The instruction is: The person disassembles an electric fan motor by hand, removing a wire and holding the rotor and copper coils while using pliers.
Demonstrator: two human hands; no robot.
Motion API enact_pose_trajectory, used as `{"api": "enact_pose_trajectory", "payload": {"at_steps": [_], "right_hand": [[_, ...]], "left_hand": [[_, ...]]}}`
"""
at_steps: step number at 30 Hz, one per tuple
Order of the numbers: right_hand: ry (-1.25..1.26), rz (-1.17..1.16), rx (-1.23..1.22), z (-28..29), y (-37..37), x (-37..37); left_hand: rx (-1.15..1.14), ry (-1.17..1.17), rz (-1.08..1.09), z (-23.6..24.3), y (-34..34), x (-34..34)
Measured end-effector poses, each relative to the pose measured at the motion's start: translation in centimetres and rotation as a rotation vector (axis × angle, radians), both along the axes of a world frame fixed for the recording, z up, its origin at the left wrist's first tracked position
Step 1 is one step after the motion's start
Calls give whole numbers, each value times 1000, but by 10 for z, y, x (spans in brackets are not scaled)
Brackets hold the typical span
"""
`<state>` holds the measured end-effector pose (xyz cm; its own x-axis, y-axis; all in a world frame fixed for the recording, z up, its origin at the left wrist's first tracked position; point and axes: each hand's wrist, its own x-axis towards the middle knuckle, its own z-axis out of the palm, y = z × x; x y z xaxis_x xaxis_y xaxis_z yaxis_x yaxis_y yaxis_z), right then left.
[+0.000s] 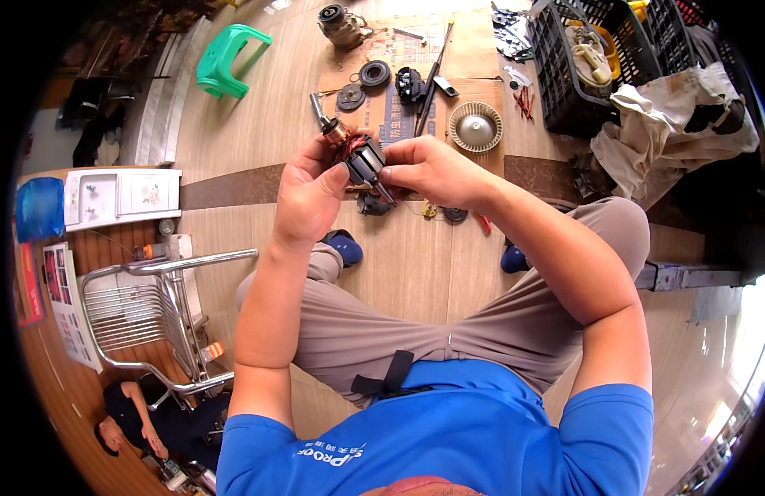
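Note:
Between my two hands I hold a motor armature (367, 163), tilted, with a copper commutator, reddish windings and a dark slotted core. Its metal shaft sticks out at both ends. My left hand (308, 194) is closed around the winding side, the thumb on the core. The fingers of my right hand (428, 171) pinch the core near the lower shaft end; their tips are partly hidden. Beyond the armature, a flattened cardboard sheet (473, 41) carries a squirrel-cage fan wheel (475, 127), a black ring-shaped part (374, 74), a round disc (351, 97) and a black motor part (410, 84).
A compressor-like metal unit (339, 26) stands at the far edge. Black crates (577, 91) with a dirty cloth (663, 136) are at right. A green stool (232, 59) lies far left; a metal chair (135, 318) is nearer. Another person (139, 422) is at lower left.

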<state>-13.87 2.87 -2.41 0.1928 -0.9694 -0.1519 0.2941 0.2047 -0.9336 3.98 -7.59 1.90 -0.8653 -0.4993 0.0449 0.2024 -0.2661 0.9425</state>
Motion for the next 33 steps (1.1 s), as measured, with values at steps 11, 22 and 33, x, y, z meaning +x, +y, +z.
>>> {"api": "enact_pose_trajectory", "payload": {"at_steps": [11, 22, 33], "right_hand": [[513, -466, -322, -4, 3, -6], [738, -488, -588, 31, 18, -33], [1182, -69, -396, 13, 24, -35]], "left_hand": [[82, 4, -52, 1, 3, 3], [-258, -398, 302, -10, -7, 7], [295, 63, 323, -2, -49, 29]]}}
